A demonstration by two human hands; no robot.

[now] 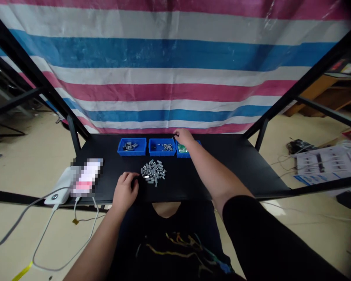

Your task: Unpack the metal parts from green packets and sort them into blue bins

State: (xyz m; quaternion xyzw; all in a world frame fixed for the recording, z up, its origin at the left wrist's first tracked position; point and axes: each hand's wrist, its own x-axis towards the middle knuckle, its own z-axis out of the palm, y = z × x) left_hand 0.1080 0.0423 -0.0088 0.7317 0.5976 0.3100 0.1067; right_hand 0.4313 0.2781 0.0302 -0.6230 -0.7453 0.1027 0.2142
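My left hand [125, 190] rests on the black table, its fingers curled in, just left of a pile of small grey metal cylinders [153, 171]. Whether anything lies inside those fingers is hidden. Reaching forward, my right hand [184, 137] hovers over the back of the right blue bin [187, 155], with its fingertips pinched together. Something tiny may show at the tips, too small to name. Green pieces [181, 148] lie in that bin, partly covered by my forearm. The middle blue bin [162, 152] contains small shiny metal parts [167, 147] and a few dark ones.
The left blue bin [132, 152] holds several grey cylinders [130, 146]. At the table's left edge lie a blurred-out phone [87, 177] and a white power bank [58, 195] with cables hanging down. A striped sheet [169, 91] hangs behind the table, between black frame posts [257, 128].
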